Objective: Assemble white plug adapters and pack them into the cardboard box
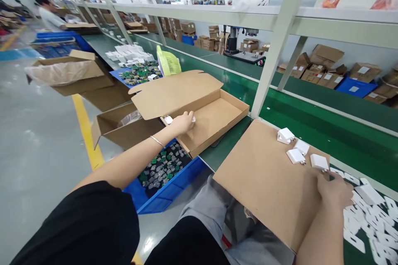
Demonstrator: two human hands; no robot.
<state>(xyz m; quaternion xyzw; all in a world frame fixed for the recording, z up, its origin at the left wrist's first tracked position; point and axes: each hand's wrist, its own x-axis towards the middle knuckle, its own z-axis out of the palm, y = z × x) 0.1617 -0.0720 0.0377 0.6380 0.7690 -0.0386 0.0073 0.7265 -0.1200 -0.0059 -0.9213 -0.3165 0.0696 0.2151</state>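
My left hand (184, 123) is inside the open, shallow cardboard box (222, 115), at its left end. Its fingers are closed on a white plug charger (193, 119), of which only a small part shows. Behind the hand, in the box corner, lies another white charger (168, 119). On the right, my right hand (336, 188) is over a flat cardboard sheet (264, 174), its fingertips closed at the pronged end of a white plug charger (319, 162). Several more chargers (295, 156) with metal prongs lie just beyond it on the sheet.
Loose white plastic shells (370, 215) cover the bench at the right. Below left stands a blue crate (164, 198) of circuit boards. A green fan (169, 63), a tray of boards (139, 73) and open cartons (121, 126) are farther left. A shelf post (275, 49) rises behind the sheet.
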